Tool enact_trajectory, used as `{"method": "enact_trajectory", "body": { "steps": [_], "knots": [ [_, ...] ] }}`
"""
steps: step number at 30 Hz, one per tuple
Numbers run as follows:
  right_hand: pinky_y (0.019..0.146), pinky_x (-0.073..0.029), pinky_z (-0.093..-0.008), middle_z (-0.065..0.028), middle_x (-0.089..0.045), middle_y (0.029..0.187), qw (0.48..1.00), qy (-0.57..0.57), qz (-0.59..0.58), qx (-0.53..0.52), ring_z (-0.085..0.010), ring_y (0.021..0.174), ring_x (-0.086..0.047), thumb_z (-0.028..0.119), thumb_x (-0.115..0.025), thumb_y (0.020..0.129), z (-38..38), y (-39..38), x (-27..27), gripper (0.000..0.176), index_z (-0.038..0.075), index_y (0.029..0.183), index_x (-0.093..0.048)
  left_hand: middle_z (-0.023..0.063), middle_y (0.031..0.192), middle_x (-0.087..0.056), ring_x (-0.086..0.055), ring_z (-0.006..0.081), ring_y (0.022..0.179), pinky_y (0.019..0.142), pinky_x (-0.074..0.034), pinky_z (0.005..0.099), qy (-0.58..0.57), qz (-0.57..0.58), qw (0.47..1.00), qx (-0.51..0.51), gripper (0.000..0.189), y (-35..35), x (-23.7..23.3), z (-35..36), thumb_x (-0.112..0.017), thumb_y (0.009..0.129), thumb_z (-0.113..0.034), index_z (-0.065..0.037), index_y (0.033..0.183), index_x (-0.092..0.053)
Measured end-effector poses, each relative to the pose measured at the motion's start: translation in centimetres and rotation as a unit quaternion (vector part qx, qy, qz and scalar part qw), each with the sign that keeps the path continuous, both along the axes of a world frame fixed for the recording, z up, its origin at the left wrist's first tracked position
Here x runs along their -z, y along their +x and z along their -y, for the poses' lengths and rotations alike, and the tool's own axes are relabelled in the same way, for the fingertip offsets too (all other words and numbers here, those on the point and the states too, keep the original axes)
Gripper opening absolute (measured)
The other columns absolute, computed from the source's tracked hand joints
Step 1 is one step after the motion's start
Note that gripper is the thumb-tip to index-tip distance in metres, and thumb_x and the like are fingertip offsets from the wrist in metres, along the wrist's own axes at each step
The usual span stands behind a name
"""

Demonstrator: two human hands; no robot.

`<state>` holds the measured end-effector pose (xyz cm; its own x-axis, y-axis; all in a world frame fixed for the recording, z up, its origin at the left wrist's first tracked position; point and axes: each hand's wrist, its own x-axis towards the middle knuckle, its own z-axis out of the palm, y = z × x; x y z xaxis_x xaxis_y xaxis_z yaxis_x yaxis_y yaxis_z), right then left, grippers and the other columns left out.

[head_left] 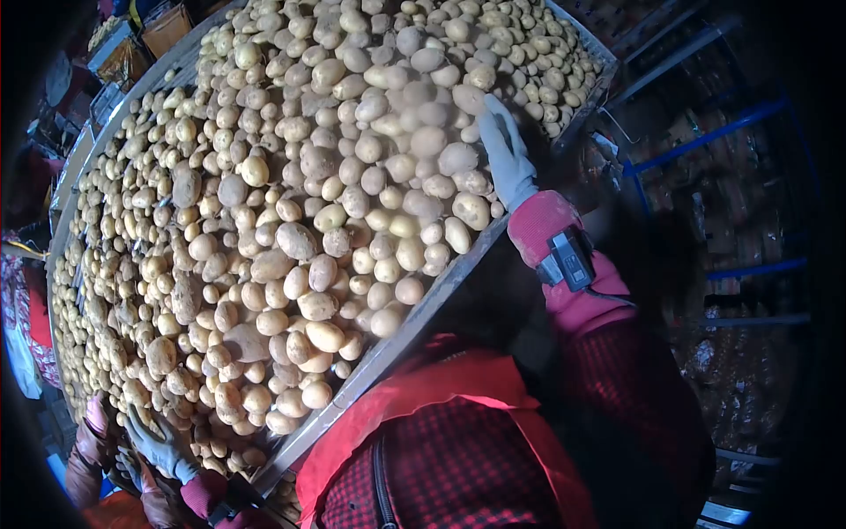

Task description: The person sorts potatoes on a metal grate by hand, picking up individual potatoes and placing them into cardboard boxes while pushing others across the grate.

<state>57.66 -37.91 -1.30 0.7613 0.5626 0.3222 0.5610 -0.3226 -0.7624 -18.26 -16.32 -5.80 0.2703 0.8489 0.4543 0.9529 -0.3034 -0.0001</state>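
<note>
A large heap of potatoes (291, 238) of mixed sizes fills a broad table with a raised metal rim (388, 353). My right hand (506, 154), in a light grey glove, reaches over the rim at the right. Its fingers are stretched out against the edge of the heap, with no potato visibly gripped. At the lower left my left hand (159, 447), gloved the same way, lies at the near edge of the potatoes. Its fingers look spread and seem to hold nothing, though part of the hand's underside is hidden.
Another person's brown sleeve (85, 463) and gloved hand are close beside my left hand. A patterned garment (26, 317) shows at the far left. Cardboard boxes (166, 31) stand beyond the table. Blue-barred racks or crates (758, 273) lie in shadow at the right.
</note>
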Motion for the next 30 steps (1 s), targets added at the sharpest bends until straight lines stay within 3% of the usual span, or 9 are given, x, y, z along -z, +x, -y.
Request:
{"method": "enact_trajectory", "body": {
  "steps": [6, 8, 9, 10, 11, 15, 19, 25, 30],
  "knots": [
    [0.1, -0.049, -0.0389, -0.0139, -0.061, 0.13, 0.993, 0.041, -0.089, -0.065, -0.0291, 0.116, -0.06, 0.03, -0.06, 0.104, -1.6, -4.4, 1.2, 0.048, 0.01, 0.146, -0.051, 0.019, 0.134, -0.059, -0.055, 0.0385, 0.125, 0.106, -0.041, 0.05, -0.199, 0.119, 0.87, 0.436, 0.05, 29.1, -10.8, 7.6, -0.071, 0.087, -0.021, -0.006, 0.133, -0.06],
    [0.111, -0.044, -0.0384, -0.0151, -0.053, 0.146, 0.995, -0.037, -0.011, -0.095, -0.0262, 0.131, -0.053, 0.029, -0.055, 0.106, -1.3, -4.3, 3.0, 0.051, 0.009, 0.152, -0.046, 0.0148, 0.124, -0.061, -0.06, 0.0349, 0.114, 0.097, -0.044, 0.0504, -0.278, 0.052, 0.771, 0.57, 0.047, 35.3, -10.8, 9.5, -0.074, 0.082, -0.032, -0.01, 0.123, -0.064],
    [0.113, -0.042, -0.0392, -0.0148, -0.049, 0.152, 0.973, 0.037, -0.216, -0.079, -0.0258, 0.136, -0.051, 0.032, -0.051, 0.108, -1.7, -6.4, 1.8, 0.052, 0.008, 0.153, -0.044, 0.013, 0.123, -0.061, -0.058, 0.0339, 0.117, 0.102, -0.041, 0.0536, -0.23, 0.063, 0.766, 0.597, 0.043, 37.2, -8.6, 10.5, -0.072, 0.083, -0.031, -0.012, 0.121, -0.065],
    [0.115, -0.041, -0.0381, -0.0134, -0.048, 0.153, 0.988, -0.06, 0.026, -0.14, -0.0244, 0.137, -0.049, 0.036, -0.048, 0.11, 0.1, -3.0, 5.7, 0.054, 0.007, 0.154, -0.043, 0.0113, 0.121, -0.061, -0.056, 0.033, 0.12, 0.107, -0.038, 0.0568, -0.183, 0.069, 0.761, 0.618, 0.039, 38.5, -6.1, 11.2, -0.069, 0.084, -0.029, -0.014, 0.119, -0.065],
    [0.117, -0.038, -0.037, -0.0135, -0.044, 0.157, 0.986, -0.048, -0.021, -0.159, -0.0233, 0.141, -0.045, 0.037, -0.047, 0.11, -0.5, -3.4, 5.4, 0.057, 0.005, 0.156, -0.038, 0.0095, 0.119, -0.06, -0.054, 0.032, 0.123, 0.112, -0.034, 0.0599, -0.134, 0.072, 0.756, 0.637, 0.035, 39.1, -4.3, 11.0, -0.067, 0.085, -0.028, -0.015, 0.118, -0.065],
    [0.084, -0.061, -0.0343, -0.0116, -0.056, 0.136, 0.859, -0.031, -0.505, -0.077, -0.0245, 0.107, -0.064, 0.055, -0.037, 0.11, -3.4, -9.6, -3.9, 0.064, 0.009, 0.154, -0.04, 0.0061, 0.129, -0.059, -0.046, 0.0305, 0.137, 0.119, -0.02, 0.0706, -0.174, 0.026, 0.768, 0.616, 0.038, 38.3, -1.7, 8.7, -0.063, 0.09, -0.034, -0.018, 0.125, -0.064],
    [0.117, -0.035, -0.0356, -0.0144, -0.035, 0.16, 0.739, 0.181, -0.581, -0.289, -0.0252, 0.142, -0.039, 0.037, -0.037, 0.112, -5.8, -5.2, 4.0, 0.061, 0.003, 0.161, -0.024, 0.0054, 0.129, -0.06, -0.044, 0.0289, 0.14, 0.118, -0.018, 0.0746, -0.209, -0.019, 0.768, 0.606, 0.041, 37.9, -2.3, 7.9, -0.066, 0.088, -0.038, -0.018, 0.123, -0.065],
    [0.094, -0.051, -0.0278, -0.0089, -0.055, 0.136, 0.914, -0.041, -0.289, -0.281, -0.0168, 0.111, -0.056, 0.043, -0.042, 0.11, -12.6, -11.4, -1.3, 0.058, 0.006, 0.155, -0.04, 0.0014, 0.108, -0.063, -0.05, 0.0231, 0.129, 0.117, -0.018, 0.078, -0.168, 0.021, 0.829, 0.533, 0.016, 36.7, -2.0, 7.4, -0.063, 0.085, -0.027, -0.017, 0.095, -0.069],
    [0.088, -0.054, -0.0322, -0.0075, -0.063, 0.12, 0.928, -0.057, -0.135, -0.344, -0.0191, 0.103, -0.06, 0.024, -0.054, 0.106, -16.7, -20.5, -2.4, 0.05, 0.005, 0.152, -0.044, 0.0055, 0.106, -0.064, -0.048, 0.0292, 0.131, 0.112, -0.022, 0.0802, -0.164, 0.06, 0.903, 0.394, 0.015, 32.9, -4.3, 4.4, -0.061, 0.088, -0.027, -0.017, 0.087, -0.071]
  ]
}}
